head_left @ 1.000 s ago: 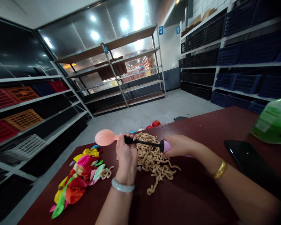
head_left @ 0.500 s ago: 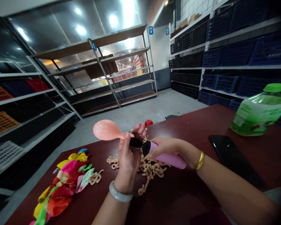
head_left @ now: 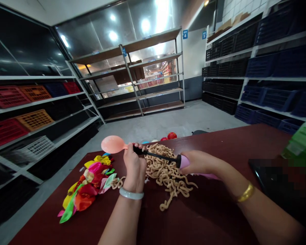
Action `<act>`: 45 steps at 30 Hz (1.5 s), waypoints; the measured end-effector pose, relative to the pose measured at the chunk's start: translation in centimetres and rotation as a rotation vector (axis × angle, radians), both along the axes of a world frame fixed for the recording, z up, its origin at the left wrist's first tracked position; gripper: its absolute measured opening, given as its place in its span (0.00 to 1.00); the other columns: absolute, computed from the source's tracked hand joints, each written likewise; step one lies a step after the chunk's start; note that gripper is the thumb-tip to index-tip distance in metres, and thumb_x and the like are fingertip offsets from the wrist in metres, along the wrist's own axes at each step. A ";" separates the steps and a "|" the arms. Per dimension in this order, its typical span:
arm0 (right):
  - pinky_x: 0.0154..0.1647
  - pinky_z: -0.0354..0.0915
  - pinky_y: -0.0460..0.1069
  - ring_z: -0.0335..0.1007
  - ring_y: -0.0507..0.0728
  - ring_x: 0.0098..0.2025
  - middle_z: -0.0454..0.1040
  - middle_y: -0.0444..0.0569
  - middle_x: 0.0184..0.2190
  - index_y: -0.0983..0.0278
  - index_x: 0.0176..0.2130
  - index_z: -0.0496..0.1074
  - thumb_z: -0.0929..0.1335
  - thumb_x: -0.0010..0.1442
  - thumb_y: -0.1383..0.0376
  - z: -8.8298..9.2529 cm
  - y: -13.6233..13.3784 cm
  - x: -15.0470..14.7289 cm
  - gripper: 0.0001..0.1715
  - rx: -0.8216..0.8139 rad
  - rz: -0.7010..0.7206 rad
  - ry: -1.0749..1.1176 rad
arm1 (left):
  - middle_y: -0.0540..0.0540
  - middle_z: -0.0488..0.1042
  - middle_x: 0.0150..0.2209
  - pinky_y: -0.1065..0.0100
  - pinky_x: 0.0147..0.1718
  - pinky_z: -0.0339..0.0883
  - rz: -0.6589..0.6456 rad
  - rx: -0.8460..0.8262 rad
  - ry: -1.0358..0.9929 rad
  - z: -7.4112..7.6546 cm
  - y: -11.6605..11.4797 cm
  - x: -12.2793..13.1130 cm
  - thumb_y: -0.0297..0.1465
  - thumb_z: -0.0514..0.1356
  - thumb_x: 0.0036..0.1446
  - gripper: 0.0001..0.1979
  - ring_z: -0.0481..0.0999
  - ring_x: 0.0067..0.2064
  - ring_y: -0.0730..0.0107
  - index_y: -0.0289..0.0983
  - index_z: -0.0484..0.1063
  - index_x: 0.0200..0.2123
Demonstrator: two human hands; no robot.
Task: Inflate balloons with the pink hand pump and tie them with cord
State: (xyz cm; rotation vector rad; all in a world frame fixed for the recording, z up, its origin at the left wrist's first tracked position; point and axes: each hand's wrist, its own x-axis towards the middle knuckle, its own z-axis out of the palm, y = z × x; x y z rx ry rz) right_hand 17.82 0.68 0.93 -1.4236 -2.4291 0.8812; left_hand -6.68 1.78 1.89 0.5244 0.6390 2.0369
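A small hand balloon pump spans my two hands, its thin black rod [head_left: 160, 156] drawn out between them. My left hand [head_left: 135, 166] is closed around the pump's black end and the neck of a partly inflated peach balloon [head_left: 113, 144], which points left. My right hand [head_left: 200, 162] grips the pump's pink-purple barrel [head_left: 185, 161]. Below and behind the rod lies a heap of tan, noodle-like curled strands [head_left: 165, 177]. Left of my left wrist, several flat, colourful balloons [head_left: 89, 183] lie in a pile.
The dark red table [head_left: 209, 211] holds a black phone-like slab [head_left: 256, 173] and a green bottle [head_left: 302, 139] at right. Round red balls [head_left: 171, 135] show past the far edge. Shelves with crates [head_left: 35, 120] stand left and right, a bare shelf rack [head_left: 158, 90] behind.
My right hand has moved right with the barrel, away from my left hand, and the black rod now shows between them. The camera view has turned left.
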 end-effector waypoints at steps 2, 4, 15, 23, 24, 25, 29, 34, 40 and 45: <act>0.29 0.57 0.49 0.72 0.60 0.33 0.78 0.50 0.34 0.60 0.39 0.74 0.72 0.46 0.47 -0.2 -0.1 -0.3 0.25 0.112 -0.011 -0.066 | 0.55 0.62 0.22 0.72 0.23 0.56 -0.007 0.020 -0.004 -0.6 -0.2 1.1 0.30 0.62 0.54 0.13 0.64 0.23 0.78 0.37 0.57 0.28; 0.29 0.56 0.49 0.72 0.60 0.34 0.78 0.49 0.35 0.59 0.40 0.74 0.71 0.46 0.46 -0.3 -0.4 -1.0 0.26 0.181 0.003 -0.076 | 0.55 0.62 0.23 0.72 0.23 0.56 -0.027 0.035 -0.002 -1.2 -0.6 3.0 0.31 0.63 0.53 0.13 0.64 0.23 0.78 0.38 0.58 0.28; 0.28 0.54 0.49 0.74 0.62 0.37 0.78 0.49 0.38 0.57 0.48 0.70 0.69 0.49 0.46 -0.3 -1.8 -3.6 0.30 0.331 -0.130 -0.042 | 0.53 0.62 0.26 0.71 0.24 0.59 -0.127 0.070 0.057 -1.8 -2.3 7.6 0.33 0.62 0.56 0.12 0.66 0.25 0.75 0.38 0.59 0.30; 0.27 0.52 0.49 0.72 0.60 0.34 0.78 0.50 0.35 0.59 0.41 0.72 0.69 0.49 0.47 -0.7 -0.3 -1.3 0.24 0.334 -0.076 -0.099 | 0.53 0.62 0.22 0.71 0.24 0.56 -0.027 0.040 -0.015 0.2 0.4 0.0 0.26 0.55 0.61 0.10 0.65 0.24 0.77 0.38 0.58 0.28; 0.27 0.52 0.49 0.72 0.60 0.33 0.78 0.50 0.35 0.59 0.41 0.72 0.69 0.48 0.47 -0.8 -0.1 -1.0 0.24 0.329 -0.073 -0.108 | 0.54 0.62 0.22 0.72 0.24 0.56 -0.014 0.037 -0.024 0.4 0.6 -0.6 0.26 0.53 0.62 0.10 0.65 0.23 0.77 0.38 0.58 0.27; 0.26 0.51 0.49 0.72 0.60 0.33 0.77 0.50 0.35 0.59 0.40 0.72 0.69 0.48 0.47 -0.9 0.0 -0.8 0.24 0.329 -0.072 -0.119 | 0.54 0.61 0.22 0.72 0.24 0.55 -0.008 0.037 -0.028 0.4 0.6 -0.9 0.26 0.53 0.63 0.10 0.64 0.23 0.78 0.38 0.58 0.27; 0.26 0.50 0.49 0.72 0.60 0.32 0.77 0.49 0.34 0.59 0.38 0.72 0.70 0.46 0.48 -1.3 0.3 -0.6 0.23 0.368 -0.065 -0.163 | 0.53 0.62 0.23 0.71 0.24 0.56 -0.017 0.047 -0.035 -0.7 0.5 0.6 0.27 0.56 0.61 0.10 0.65 0.24 0.77 0.37 0.59 0.27; 0.28 0.52 0.49 0.73 0.60 0.34 0.78 0.49 0.36 0.58 0.41 0.71 0.69 0.47 0.47 -1.4 -0.3 -1.6 0.25 0.368 -0.049 -0.121 | 0.54 0.64 0.25 0.71 0.25 0.59 -0.098 0.062 -0.008 -2.9 -0.7 5.9 0.32 0.63 0.54 0.12 0.66 0.25 0.75 0.38 0.59 0.29; 0.29 0.54 0.48 0.74 0.62 0.38 0.79 0.49 0.38 0.58 0.45 0.70 0.70 0.48 0.48 -0.5 -1.1 -2.7 0.27 0.329 -0.058 -0.074 | 0.53 0.64 0.25 0.71 0.26 0.61 -0.137 0.042 0.005 -2.7 -2.5 9.0 0.33 0.63 0.56 0.13 0.66 0.25 0.76 0.37 0.60 0.29; 0.29 0.54 0.48 0.74 0.62 0.38 0.79 0.48 0.39 0.56 0.46 0.70 0.70 0.49 0.48 -0.5 -1.0 -2.9 0.27 0.316 -0.064 -0.044 | 0.53 0.64 0.25 0.71 0.25 0.61 -0.144 0.061 0.047 -2.0 -1.7 7.1 0.34 0.63 0.55 0.13 0.68 0.25 0.74 0.38 0.59 0.30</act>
